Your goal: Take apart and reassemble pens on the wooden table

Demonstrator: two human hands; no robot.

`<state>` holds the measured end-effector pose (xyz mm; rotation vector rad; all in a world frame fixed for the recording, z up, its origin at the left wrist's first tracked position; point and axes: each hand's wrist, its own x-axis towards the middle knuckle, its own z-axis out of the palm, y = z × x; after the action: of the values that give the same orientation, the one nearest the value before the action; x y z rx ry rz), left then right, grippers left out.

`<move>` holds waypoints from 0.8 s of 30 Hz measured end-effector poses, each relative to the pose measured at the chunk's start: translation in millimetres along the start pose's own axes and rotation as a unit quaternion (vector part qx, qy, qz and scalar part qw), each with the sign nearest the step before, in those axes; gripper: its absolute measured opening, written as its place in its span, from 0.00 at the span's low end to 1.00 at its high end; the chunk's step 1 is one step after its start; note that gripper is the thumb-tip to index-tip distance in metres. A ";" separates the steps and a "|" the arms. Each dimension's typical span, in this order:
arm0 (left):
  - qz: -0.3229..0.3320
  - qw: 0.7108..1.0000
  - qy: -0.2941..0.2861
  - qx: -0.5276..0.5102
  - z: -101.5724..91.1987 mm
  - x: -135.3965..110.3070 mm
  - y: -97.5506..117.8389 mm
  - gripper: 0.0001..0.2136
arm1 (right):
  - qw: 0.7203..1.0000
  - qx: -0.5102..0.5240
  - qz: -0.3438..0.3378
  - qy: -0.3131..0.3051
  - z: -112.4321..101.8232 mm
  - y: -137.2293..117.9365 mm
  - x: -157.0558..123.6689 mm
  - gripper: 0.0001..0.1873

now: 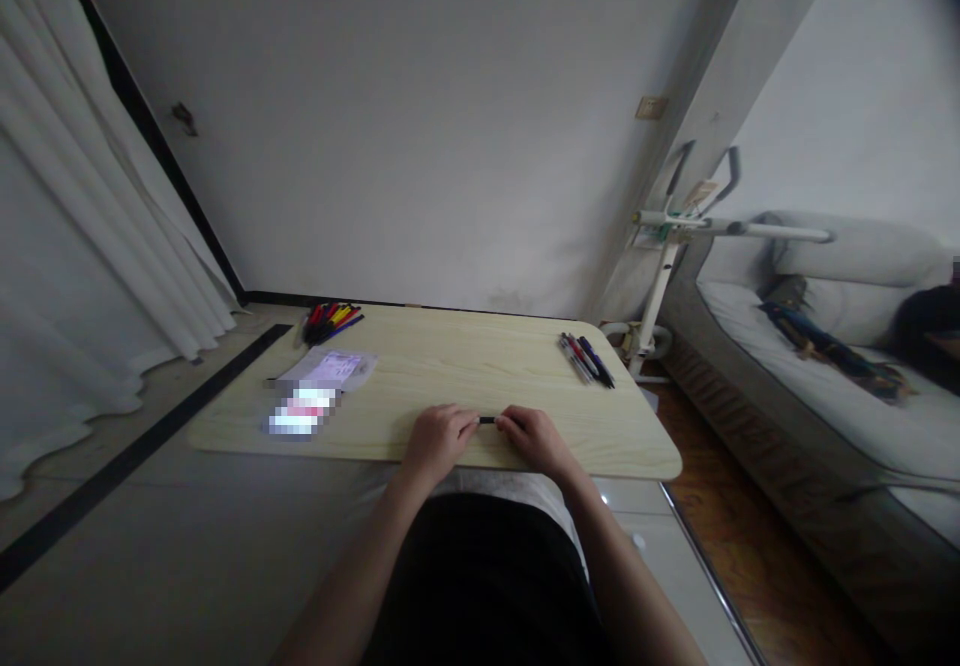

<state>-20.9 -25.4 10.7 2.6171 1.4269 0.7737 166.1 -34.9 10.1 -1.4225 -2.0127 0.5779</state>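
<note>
Both hands meet at the front middle of a pale wooden table (450, 356). A short stretch of a black pen (487, 420) shows between them, lying level from side to side. My left hand (441, 436) is closed on its left end, and my right hand (534, 436) pinches its right end. The fingers hide most of the pen. To the right on the table lie several pens (585, 360) side by side, in clear, red and dark colours. A heap of pens (330, 321) in red, black, yellow and blue sits at the far left corner.
Left on the table are a clear plastic bag (330, 368) and a lit, blurred-out screen (301, 412). A wall (420, 146) rises behind the table. A white exercise machine (660, 286) and a grey sofa (825, 346) stand at the right; a white curtain (90, 196) hangs left.
</note>
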 end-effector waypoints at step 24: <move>-0.002 1.000 0.019 -0.013 3.8 0.0 -1.8 0.10 | 0.998 0.048 -0.039 0.023 3.3 6.0 0.6 0.11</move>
<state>-20.6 -23.7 6.8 2.5930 1.4202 0.8396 167.8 -32.3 3.9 -1.2846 -1.9673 0.5942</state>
